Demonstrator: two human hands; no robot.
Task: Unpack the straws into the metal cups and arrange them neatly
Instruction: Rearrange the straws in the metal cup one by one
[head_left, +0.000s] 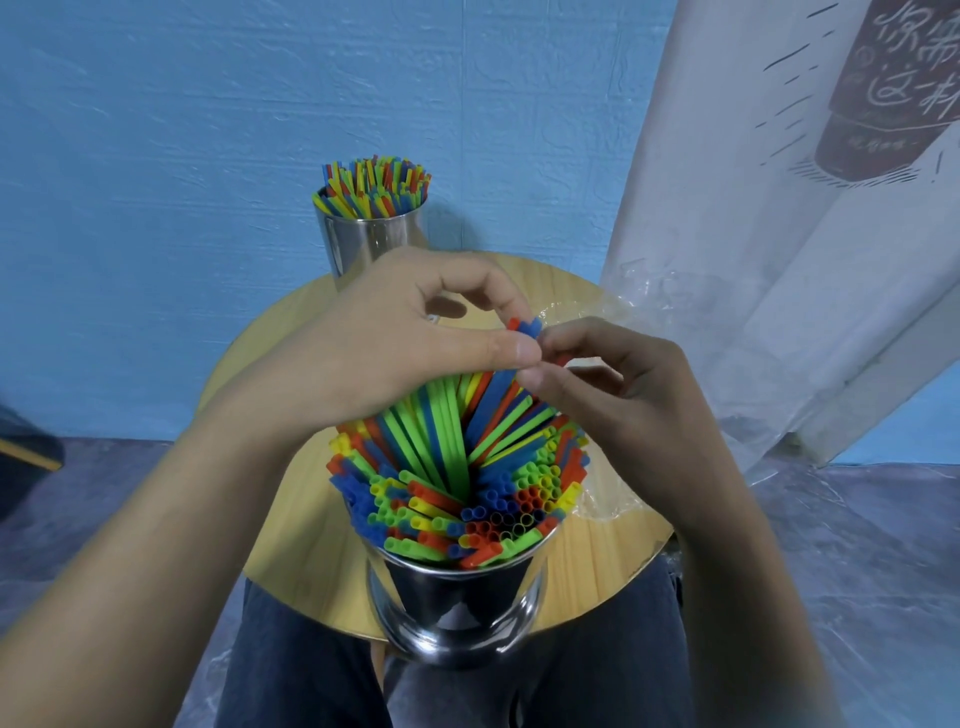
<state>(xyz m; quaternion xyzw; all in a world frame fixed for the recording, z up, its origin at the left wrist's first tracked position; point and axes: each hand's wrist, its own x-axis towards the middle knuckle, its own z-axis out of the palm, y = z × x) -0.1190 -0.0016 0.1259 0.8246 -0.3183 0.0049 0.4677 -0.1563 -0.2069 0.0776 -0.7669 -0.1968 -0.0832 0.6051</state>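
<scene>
Left hand (395, 338) and right hand (613, 384) both pinch the upper tips of raised straws (447, 431) over the cup (457, 603) at the table's (291, 551) near edge. The straws' long axis slants from the cup up and away to the meeting fingertips, both hands equally near.

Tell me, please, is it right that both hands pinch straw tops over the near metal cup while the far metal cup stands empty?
Not quite: in the head view the far metal cup is filled with coloured straws, not empty. The left hand and right hand do pinch straw tops over the near metal cup.
</scene>
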